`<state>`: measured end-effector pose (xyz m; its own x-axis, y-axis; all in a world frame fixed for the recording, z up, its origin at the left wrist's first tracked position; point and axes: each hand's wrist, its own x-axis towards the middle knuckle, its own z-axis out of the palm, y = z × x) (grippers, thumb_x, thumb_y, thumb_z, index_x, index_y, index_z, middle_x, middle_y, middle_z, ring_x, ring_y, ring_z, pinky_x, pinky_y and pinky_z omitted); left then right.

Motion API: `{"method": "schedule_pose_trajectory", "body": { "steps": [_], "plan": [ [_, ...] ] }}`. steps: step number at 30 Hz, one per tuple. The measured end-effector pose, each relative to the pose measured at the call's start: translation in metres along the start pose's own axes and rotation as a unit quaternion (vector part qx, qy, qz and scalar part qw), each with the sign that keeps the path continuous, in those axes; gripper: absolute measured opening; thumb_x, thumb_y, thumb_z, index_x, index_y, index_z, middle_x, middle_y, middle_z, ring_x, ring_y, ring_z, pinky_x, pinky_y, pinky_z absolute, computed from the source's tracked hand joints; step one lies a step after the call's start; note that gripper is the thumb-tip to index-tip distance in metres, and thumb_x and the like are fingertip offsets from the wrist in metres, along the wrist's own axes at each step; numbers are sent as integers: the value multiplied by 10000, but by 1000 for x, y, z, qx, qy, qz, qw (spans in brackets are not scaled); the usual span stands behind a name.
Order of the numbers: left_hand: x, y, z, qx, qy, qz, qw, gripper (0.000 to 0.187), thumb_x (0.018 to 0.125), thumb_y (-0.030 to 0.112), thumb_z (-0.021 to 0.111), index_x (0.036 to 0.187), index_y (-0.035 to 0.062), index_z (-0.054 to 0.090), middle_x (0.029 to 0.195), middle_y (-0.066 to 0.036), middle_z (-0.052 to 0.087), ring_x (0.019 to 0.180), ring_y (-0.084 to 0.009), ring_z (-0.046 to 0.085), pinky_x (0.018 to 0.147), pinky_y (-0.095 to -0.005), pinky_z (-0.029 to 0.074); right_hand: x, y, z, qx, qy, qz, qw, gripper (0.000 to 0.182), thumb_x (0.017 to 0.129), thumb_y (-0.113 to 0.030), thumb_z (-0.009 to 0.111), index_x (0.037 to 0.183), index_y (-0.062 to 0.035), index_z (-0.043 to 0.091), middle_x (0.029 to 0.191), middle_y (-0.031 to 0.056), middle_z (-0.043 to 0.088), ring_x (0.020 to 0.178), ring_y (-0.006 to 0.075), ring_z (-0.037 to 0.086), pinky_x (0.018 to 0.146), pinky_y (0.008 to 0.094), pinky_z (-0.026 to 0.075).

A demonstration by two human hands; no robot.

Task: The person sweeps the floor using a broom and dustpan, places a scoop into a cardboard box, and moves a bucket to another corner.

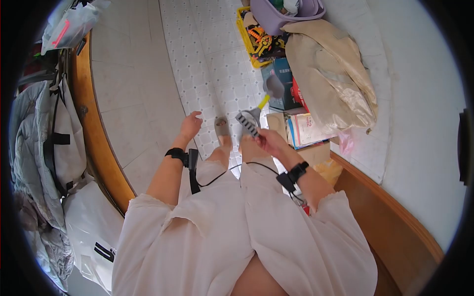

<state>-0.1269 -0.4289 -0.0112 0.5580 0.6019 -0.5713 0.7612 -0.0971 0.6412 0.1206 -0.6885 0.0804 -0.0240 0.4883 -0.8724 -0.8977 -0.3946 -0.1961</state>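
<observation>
My right hand (270,143) is closed around the end of a grey and black striped object (248,125), held out over the tiled floor. Just beyond it lies or hangs a grey scoop-like item (273,87) with a yellow-green handle (264,101); whether it touches the striped object I cannot tell. Nothing is in my left hand (190,125), which hovers above the floor with its fingers apart. Black straps circle both wrists, and a thin black cable (229,169) runs between them.
Beige fabric bag (331,74), books (306,129), dark box (284,74), yellow crate (256,60) and purple tub (276,19) stand at the right. A wooden edge (98,133), padded jacket (32,133) and white bag (91,222) are at the left. Wooden panel (390,217) lower right.
</observation>
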Motion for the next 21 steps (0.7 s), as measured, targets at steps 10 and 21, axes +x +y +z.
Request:
{"method": "schedule_pose_trajectory", "body": {
  "steps": [10,21],
  "plan": [
    [44,23,-31,-54,-42,-131,989,431,879,123,630,1299,37,582,895,-111,706,735,-182,689,653,-308,539,136,-152,1,-206,69,7,976,200,993,-186,540,990,0,612,815,70,646,649,121,632,570,222,535],
    [160,97,-14,-109,0,-146,983,377,908,171,595,1277,92,611,950,-128,727,790,-244,706,759,-350,548,277,-309,-27,-257,225,51,938,168,900,-151,547,885,-10,638,693,77,653,507,147,589,437,267,468]
  ]
}}
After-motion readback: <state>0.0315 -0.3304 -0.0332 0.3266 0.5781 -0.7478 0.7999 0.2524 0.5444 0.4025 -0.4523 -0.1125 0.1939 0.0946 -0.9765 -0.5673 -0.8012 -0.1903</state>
